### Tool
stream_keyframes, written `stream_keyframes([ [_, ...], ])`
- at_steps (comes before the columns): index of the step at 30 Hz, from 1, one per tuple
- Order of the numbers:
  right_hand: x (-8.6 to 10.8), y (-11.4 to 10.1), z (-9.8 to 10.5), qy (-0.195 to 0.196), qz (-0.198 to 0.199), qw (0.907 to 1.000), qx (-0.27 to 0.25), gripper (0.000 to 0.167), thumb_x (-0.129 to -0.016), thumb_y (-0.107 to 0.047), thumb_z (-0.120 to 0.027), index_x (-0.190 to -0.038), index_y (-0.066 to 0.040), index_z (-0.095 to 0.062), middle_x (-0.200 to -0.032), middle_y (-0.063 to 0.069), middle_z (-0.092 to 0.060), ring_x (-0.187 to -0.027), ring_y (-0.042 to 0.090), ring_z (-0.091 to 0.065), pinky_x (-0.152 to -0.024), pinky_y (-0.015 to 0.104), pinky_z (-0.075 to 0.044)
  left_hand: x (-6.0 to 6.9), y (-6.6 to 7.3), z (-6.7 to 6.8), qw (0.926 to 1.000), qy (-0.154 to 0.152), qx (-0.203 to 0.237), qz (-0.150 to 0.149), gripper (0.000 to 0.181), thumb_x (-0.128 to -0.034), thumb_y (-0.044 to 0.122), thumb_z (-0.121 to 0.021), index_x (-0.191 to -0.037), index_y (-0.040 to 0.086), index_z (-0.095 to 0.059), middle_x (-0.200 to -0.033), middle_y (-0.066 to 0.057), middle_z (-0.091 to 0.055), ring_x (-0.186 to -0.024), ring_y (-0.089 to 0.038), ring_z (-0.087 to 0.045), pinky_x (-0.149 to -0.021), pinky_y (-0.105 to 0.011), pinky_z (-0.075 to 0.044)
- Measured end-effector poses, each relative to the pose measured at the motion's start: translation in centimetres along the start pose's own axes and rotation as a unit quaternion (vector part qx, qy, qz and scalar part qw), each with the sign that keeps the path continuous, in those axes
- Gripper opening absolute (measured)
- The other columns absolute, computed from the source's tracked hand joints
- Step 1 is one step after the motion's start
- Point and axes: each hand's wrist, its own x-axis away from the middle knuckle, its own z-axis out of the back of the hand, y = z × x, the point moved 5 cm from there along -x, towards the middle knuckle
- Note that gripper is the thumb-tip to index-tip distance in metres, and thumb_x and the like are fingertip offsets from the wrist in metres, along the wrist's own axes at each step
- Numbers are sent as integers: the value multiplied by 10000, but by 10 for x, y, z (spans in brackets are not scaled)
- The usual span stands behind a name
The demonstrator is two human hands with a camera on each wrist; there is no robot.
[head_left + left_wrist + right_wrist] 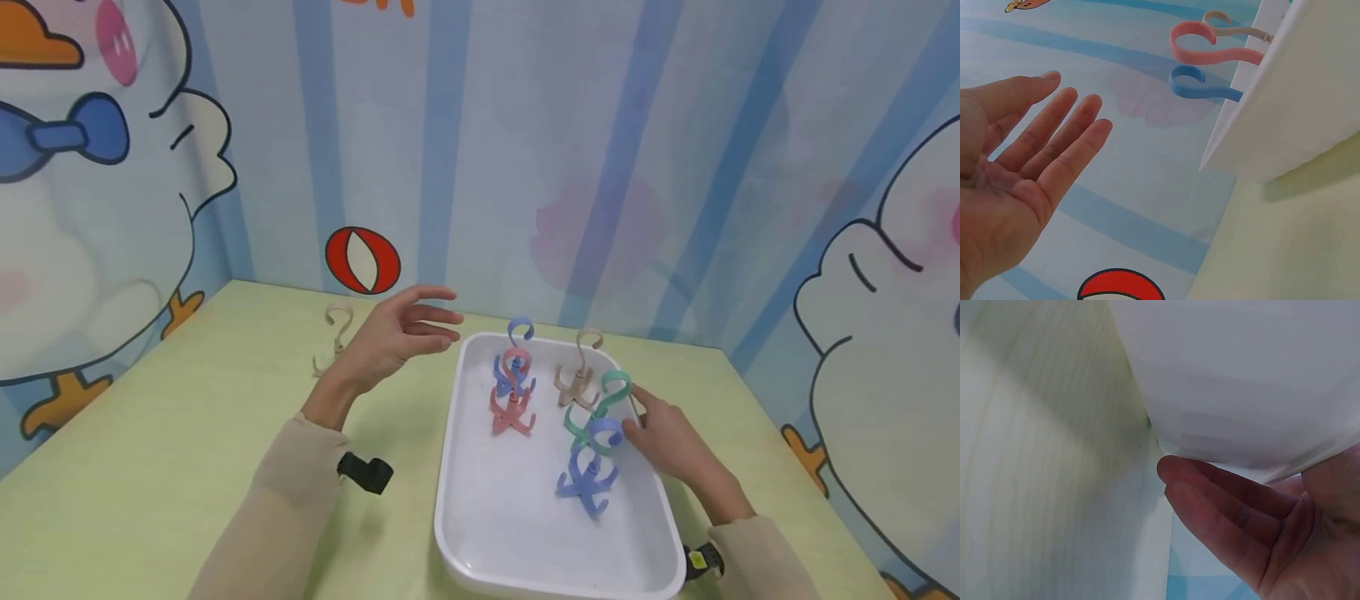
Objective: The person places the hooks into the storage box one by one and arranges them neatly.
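Observation:
My left hand [393, 340] hovers in the air left of a white plastic tray [495, 508], its fingers loosely extended and holding nothing. At the tray's right wall my right hand [671, 437] grips the rim, with its fingers [1210, 519] outside against the wall. Several four-pronged hanging hooks stand in the tray: a blue hook [519, 329] and a pink hook [512, 410] on the left, a beige hook [576, 387], a green hook [617, 383] and a periwinkle hook [588, 483] on the right. Another beige hook [339, 321] is on the table, partly hidden behind my left wrist.
The pale yellow-green table [187, 433] extends on both sides of the tray. A striped blue curtain [495, 167] with cartoon ducks and a red ball print [363, 260] hangs behind it and along the sides.

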Motion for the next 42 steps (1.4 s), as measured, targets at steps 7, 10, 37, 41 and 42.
stream_keyframes([
  [7, 1, 0, 1, -33, -66, 10000, 3, 676, -1053, -123, -531, -1625, 92, -242, -1176, 361, -706, -885, 357, -780, -668, 418, -659, 4, -8, 7, 9999, 131, -5, 49, 556, -987, -5, -696, -1509, 71, -521, -1409, -233, -654, -1236, -365, -707, -999, -366, -609],
  [10, 1, 0, 0, -42, -82, 10000, 18, 676, -1056, -122, -531, -1624, 97, -238, -1179, 365, -703, -888, 360, -779, -673, 422, -660, 5, -10, 12, 9997, 196, -87, 74, 555, -986, -8, -696, -1509, 71, -525, -1414, -234, -654, -1245, -361, -703, -1001, -346, -606],
  [37, 0, 1, 2, -44, -17, 10000, -30, 678, -1053, -117, -511, -1623, 107, -220, -1120, 360, -715, -830, 335, -777, -630, 391, -652, 27, -8, 67, 9899, 1327, -484, 76, 485, -1017, 17, -669, -1482, 48, -535, -1394, -200, -663, -1042, -11, -737, -960, -175, -574],
  [41, 0, 1, 0, -69, -29, 10000, -40, 679, -1054, -120, -509, -1623, 110, -217, -1149, 375, -703, -853, 354, -778, -645, 399, -655, 32, -7, 73, 9860, 1541, -620, 162, 484, -1020, 51, -680, -1484, 64, -545, -1397, -197, -666, -1042, -5, -726, -947, -163, -572],
  [42, 0, 1, -1, -78, -32, 10000, -47, 679, -1055, -119, -508, -1622, 112, -216, -1158, 380, -698, -860, 360, -778, -648, 401, -656, 33, -7, 75, 9847, 1606, -645, 188, 483, -1019, 60, -684, -1483, 70, -549, -1393, -191, -669, -1046, -7, -723, -942, -160, -573],
])
